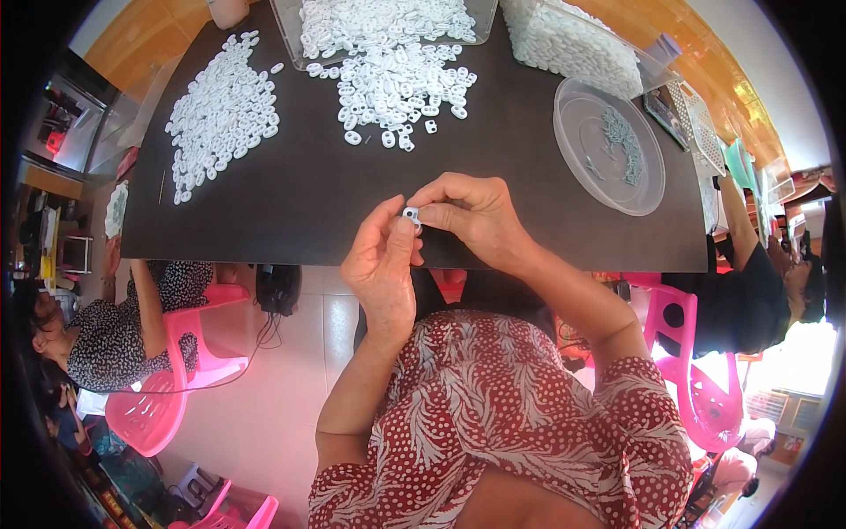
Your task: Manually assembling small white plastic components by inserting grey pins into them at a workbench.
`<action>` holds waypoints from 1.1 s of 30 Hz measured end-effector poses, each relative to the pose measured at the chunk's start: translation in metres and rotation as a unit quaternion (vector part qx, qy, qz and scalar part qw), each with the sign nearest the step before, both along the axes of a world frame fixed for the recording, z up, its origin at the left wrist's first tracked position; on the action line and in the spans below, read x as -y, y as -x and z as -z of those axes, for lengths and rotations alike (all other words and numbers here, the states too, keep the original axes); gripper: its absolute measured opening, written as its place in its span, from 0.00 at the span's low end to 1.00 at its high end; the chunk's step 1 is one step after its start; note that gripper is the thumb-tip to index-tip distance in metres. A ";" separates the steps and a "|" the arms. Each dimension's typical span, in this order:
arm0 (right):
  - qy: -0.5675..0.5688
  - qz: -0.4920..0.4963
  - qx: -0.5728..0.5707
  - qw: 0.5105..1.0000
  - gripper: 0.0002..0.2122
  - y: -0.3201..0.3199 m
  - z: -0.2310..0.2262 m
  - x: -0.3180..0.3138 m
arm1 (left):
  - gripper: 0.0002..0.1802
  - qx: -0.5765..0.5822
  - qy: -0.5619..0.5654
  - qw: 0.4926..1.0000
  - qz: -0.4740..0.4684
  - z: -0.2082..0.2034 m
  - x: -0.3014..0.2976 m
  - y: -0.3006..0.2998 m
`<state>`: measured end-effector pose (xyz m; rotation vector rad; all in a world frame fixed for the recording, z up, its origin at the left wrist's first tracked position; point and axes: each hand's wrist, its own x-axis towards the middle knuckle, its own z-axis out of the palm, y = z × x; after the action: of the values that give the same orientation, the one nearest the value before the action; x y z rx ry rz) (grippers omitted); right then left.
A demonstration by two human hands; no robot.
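Note:
A small white two-hole plastic piece (411, 213), which looks like a cord lock, is held above the near edge of the table. My left hand (384, 260) pinches it from the left between thumb and fingers. From the right, my right hand (476, 216) closes its thumb and forefinger at the same piece; anything tiny between those fingertips is hidden. Beyond my hands, loose white pieces (401, 88) of the same kind spill from a clear tray (485, 26). Another pile of white pieces (225, 115) spreads over the table's left side.
A round clear plastic dish (568, 163) with small grey-green parts, possibly springs, sits on the dark table (291, 212) at right. Behind it stands a clear bin (656, 70) of white pieces. People sit on both sides, near pink chairs (145, 414).

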<state>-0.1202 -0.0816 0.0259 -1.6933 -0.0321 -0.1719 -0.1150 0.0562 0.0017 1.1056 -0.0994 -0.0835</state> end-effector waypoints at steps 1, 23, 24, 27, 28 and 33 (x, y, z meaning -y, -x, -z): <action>0.003 -0.009 -0.011 1.000 0.04 0.001 -0.001 0.000 | 0.13 -0.002 -0.001 1.000 0.008 0.000 -0.001 0.000; 0.153 0.070 0.194 0.966 0.12 0.016 0.005 -0.011 | 0.13 -0.013 0.047 0.998 0.039 -0.007 0.000 0.004; 0.152 0.072 0.194 0.966 0.12 0.016 0.005 -0.011 | 0.13 -0.012 0.046 0.998 0.040 -0.006 -0.001 0.004; 0.141 0.070 0.191 0.969 0.12 0.018 0.005 -0.012 | 0.13 0.012 0.014 0.999 0.042 -0.004 -0.002 0.006; 0.138 0.072 0.196 0.968 0.12 0.018 0.005 -0.012 | 0.13 0.027 0.015 0.999 0.039 -0.003 -0.001 0.007; 0.136 0.076 0.203 0.967 0.12 0.022 0.004 -0.015 | 0.13 0.064 0.017 0.997 0.025 0.000 0.000 0.012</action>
<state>-0.1424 -0.0664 0.0222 -1.9092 -0.2416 -0.6549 -0.1266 0.0562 0.0015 1.0734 -0.2430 -0.0561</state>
